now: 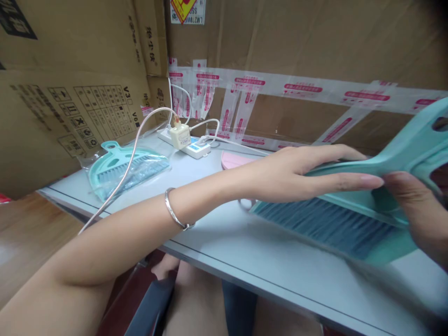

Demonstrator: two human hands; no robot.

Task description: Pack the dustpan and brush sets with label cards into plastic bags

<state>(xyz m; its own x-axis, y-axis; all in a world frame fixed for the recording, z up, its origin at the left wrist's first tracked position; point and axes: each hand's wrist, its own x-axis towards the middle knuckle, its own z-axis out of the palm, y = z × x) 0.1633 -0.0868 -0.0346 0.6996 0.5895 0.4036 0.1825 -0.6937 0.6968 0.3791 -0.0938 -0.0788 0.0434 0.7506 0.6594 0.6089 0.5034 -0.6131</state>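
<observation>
A teal hand brush (pixel 364 205) with blue-grey bristles is held at the right, tilted over the table. A matching teal dustpan (pixel 395 247) shows behind its bristles, and the two seem nested together. My left hand (pixel 301 175) reaches across from the left and pinches the brush's upper edge, thumb in front and fingers behind. At the right edge my right hand (pixel 416 210) grips the set near the handle's base; its thumb shows in front and its other fingers are hidden. The handle rises toward the upper right and is cut off by the frame.
A second teal brush and dustpan (pixel 126 163) lies in clear plastic at the table's left. A white power strip (pixel 196 148) with a charger (pixel 181 135) and cables stands at the back. A pink object (pixel 234 160) is partly hidden behind my forearm. Cardboard boxes (pixel 308 42) wall the table (pixel 217 238).
</observation>
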